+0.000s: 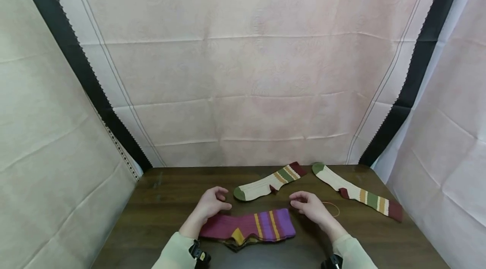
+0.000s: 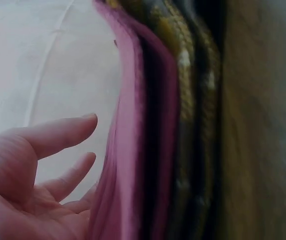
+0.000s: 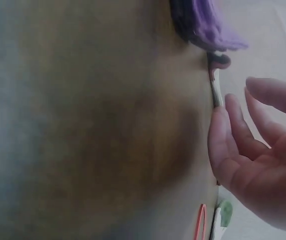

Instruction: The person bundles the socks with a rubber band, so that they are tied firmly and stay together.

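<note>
A maroon and purple sock (image 1: 247, 223) with yellow stripes lies flat on the table, on top of darker olive socks (image 2: 185, 75) whose edges show beneath it. My left hand (image 1: 214, 202) hovers at its left end, fingers loosely bent and thumb apart, holding nothing. In the left wrist view, layered pink sock edges (image 2: 130, 125) stand close beside those fingers. Just past the sock's purple right end, my right hand (image 1: 306, 205) is held with relaxed fingers and nothing between them. The right wrist view shows the purple end (image 3: 208, 25) apart from the fingertips.
Behind the hands lies a cream sock (image 1: 258, 188) with green toe and striped cuff. Its lookalike (image 1: 334, 179) slants toward the table's right edge. A thin elastic loop (image 1: 337, 209) rests by my right wrist. Pale cloth walls (image 1: 243, 91) surround the brown table (image 1: 163, 218).
</note>
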The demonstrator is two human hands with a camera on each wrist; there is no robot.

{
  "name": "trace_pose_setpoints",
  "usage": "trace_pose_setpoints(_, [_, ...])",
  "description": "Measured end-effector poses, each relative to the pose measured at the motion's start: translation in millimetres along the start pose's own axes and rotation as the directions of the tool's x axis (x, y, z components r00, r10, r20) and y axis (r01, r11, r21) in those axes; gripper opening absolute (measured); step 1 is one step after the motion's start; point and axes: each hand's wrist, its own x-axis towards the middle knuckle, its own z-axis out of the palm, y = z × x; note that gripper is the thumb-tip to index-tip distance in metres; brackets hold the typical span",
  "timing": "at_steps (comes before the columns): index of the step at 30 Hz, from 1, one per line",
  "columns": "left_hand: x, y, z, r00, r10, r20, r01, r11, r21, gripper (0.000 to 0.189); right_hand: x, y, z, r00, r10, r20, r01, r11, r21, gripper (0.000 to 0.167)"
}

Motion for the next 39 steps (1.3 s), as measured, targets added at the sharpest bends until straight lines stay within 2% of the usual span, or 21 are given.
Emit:
trace_pose_setpoints(7, [13.3, 5.8, 20.8, 0.999, -0.036, -0.038, 0.036, 0.999, -0.016, 0.055, 17.7, 1.7, 2.0, 0.994, 0.012, -0.113, -0.012, 1.0, 0.006, 0.025])
trace_pose_setpoints(13, [19.4, 4.5, 34.0, 0.995, -0.036, -0.097, 0.032, 0.998, -0.048, 0.055, 24.6, 9.7, 7.4, 0.991, 0.008, -0.132, -0.003, 0.999, 0.034, 0.026])
trace_pose_setpoints(20, [24.8, -1.5, 43.2, 0.988, -0.065, -0.139, 0.05, 0.992, -0.112, 0.051, 25.1, 11.8, 10.9, 0.984, 0.025, -0.176, -0.011, 0.997, 0.078, 0.026])
trace_pose_setpoints(24, [26.7, 0.9, 46.8, 0.983, -0.073, -0.171, 0.046, 0.987, -0.155, 0.047, 27.6, 10.1, 12.4, 0.981, 0.024, -0.191, -0.007, 0.996, 0.092, 0.026])
trace_pose_setpoints(27, [28.8, 2.8, 48.9, 0.978, -0.064, -0.197, 0.037, 0.99, -0.136, 0.045, 29.1, 8.1, 13.7, 0.981, 0.024, -0.195, -0.005, 0.995, 0.095, 0.026])
trace_pose_setpoints(33, [35.3, 1.7, 52.7, 0.972, -0.045, -0.232, 0.042, 0.999, -0.019, 0.044, 29.1, 6.1, 16.7, 0.98, 0.015, -0.198, 0.002, 0.996, 0.086, 0.024])
trace_pose_setpoints(39, [37.7, -1.8, 50.5, 0.975, -0.052, -0.217, 0.038, 0.997, -0.071, 0.034, 29.4, 8.8, 19.1, 0.982, 0.016, -0.188, 0.001, 0.996, 0.088, 0.024])
